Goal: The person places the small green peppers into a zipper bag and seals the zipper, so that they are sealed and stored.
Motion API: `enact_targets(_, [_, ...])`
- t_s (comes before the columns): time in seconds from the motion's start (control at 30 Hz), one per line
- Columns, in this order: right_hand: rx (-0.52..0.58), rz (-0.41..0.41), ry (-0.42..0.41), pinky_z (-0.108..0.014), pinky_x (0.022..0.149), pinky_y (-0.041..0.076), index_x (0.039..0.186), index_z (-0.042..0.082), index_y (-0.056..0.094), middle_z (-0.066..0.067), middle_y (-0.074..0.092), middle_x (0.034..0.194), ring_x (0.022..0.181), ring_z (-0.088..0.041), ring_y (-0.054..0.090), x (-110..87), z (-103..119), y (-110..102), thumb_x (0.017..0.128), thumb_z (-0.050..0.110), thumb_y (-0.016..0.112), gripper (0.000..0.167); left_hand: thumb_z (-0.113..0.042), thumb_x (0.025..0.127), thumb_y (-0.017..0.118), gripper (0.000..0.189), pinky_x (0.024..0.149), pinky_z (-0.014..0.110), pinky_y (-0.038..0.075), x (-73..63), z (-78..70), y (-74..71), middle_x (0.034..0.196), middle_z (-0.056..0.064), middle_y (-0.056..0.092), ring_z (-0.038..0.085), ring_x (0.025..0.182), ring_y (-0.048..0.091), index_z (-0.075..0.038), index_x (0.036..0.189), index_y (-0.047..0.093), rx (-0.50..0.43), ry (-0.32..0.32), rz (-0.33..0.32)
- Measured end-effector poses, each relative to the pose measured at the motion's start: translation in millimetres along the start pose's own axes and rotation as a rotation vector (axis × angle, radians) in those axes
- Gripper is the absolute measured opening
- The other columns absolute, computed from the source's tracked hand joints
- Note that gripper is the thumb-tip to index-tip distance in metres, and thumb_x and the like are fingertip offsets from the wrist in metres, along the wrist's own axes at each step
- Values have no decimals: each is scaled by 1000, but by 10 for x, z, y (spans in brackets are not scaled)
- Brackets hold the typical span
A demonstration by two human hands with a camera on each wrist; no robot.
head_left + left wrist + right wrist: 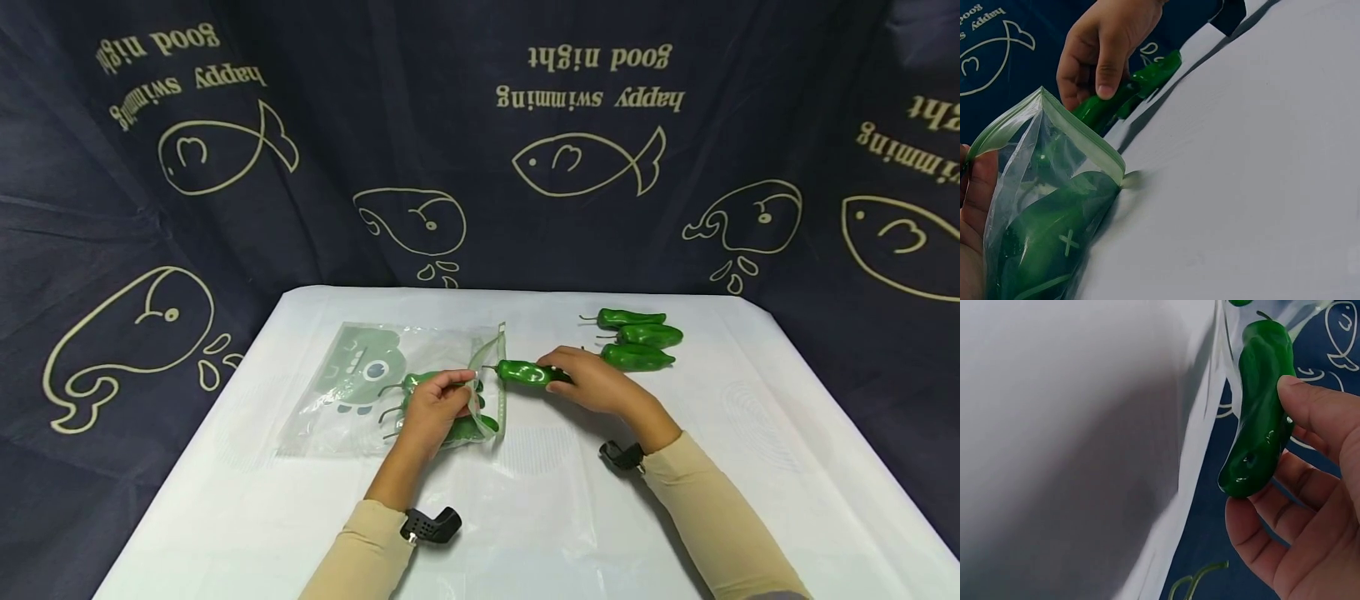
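Note:
A clear zip bag with a green cartoon print lies on the table, its mouth facing right. Several green peppers are inside, partly covered by my left hand. That hand pinches the bag's near edge at the mouth, and in the left wrist view the green zip rim stands parted. My right hand holds another green pepper between thumb and fingers, its stem end pointing at the bag's mouth. In the head view the stem is right at the opening; whether it has crossed the rim I cannot tell.
Three more green peppers lie in a group at the back right of the white table. A dark blue cloth with fish drawings hangs behind the table. Each wrist wears a black camera mount.

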State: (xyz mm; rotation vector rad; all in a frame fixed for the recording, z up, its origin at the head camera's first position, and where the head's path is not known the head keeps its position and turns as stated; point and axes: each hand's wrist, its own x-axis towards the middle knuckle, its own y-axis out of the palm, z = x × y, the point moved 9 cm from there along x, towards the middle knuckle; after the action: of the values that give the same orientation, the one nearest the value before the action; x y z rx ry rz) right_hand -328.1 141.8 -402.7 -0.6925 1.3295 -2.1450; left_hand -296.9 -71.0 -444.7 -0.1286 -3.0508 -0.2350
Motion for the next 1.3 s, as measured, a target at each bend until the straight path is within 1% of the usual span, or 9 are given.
enact_targets(0.27, [-4, 10, 15, -47, 97, 47, 129, 6, 62, -8, 63, 123, 116, -28, 58, 126, 18, 48, 94, 14, 70, 37, 7, 92, 59, 30, 68, 25, 58, -2, -14, -2, 82, 5, 61, 10, 72, 60, 17, 120, 59, -3, -7, -5])
enact_targets(0.4, [1, 12, 8, -46, 97, 48, 128, 5, 63, -9, 63, 122, 115, -28, 59, 183, 32, 66, 93, 13, 70, 37, 7, 92, 59, 30, 68, 25, 58, 0, -17, -6, 85, 6, 61, 10, 73, 60, 17, 120, 59, 3, -5, -2])
enact_targets(0.5, [-1, 16, 4, -45, 97, 48, 128, 5, 63, -8, 64, 121, 114, -27, 59, 219, 41, 82, 93, 13, 71, 36, 7, 92, 59, 29, 68, 24, 58, 0, -27, -6, 90, 11, 63, 11, 74, 62, 17, 119, 60, 7, -3, -2])
enact_targets(0.63, [-3, 19, -2, -45, 97, 48, 127, 5, 63, -9, 64, 121, 114, -27, 59, 264, 45, 110, 93, 12, 71, 36, 7, 92, 59, 29, 67, 24, 57, 7, -30, -3, 96, 22, 63, 11, 75, 64, 17, 119, 60, 0, 1, 3])
enact_targets(0.7, [-1, 17, -3, -44, 97, 48, 127, 5, 63, -9, 64, 121, 114, -27, 59, 284, 52, 117, 93, 12, 71, 35, 7, 92, 59, 29, 67, 24, 57, 12, -27, -1, 97, 23, 62, 11, 75, 64, 17, 119, 60, -5, 1, 5])
enact_targets(0.77, [2, 15, 0, -44, 97, 48, 127, 5, 63, -8, 64, 121, 114, -26, 59, 305, 51, 127, 93, 12, 71, 35, 7, 92, 59, 28, 67, 24, 57, 15, -26, 1, 95, 21, 63, 11, 75, 64, 16, 119, 61, -9, 1, 6])
enact_targets(0.97, [27, 25, 24, -43, 96, 49, 128, 6, 62, -8, 63, 123, 114, -24, 59, 370, 23, 184, 94, 12, 70, 35, 7, 93, 58, 27, 67, 25, 58, 15, -29, 8, 86, 6, 64, 12, 74, 65, 15, 118, 62, -11, 4, 12])
enact_targets(1.13, [38, 39, 33, -42, 94, 50, 128, 6, 63, -8, 63, 122, 112, -24, 60, 412, 18, 220, 94, 12, 69, 35, 7, 93, 58, 25, 68, 26, 58, 12, -20, 4, 82, 6, 64, 13, 75, 65, 13, 116, 64, -12, 1, 8])
enact_targets(1.3, [49, 56, 32, -43, 95, 49, 128, 4, 63, -10, 63, 123, 114, -26, 59, 445, 29, 262, 94, 10, 69, 34, 7, 93, 59, 23, 67, 25, 58, 10, -5, -3, 83, 7, 63, 13, 75, 65, 11, 115, 66, 2, 1, 2])
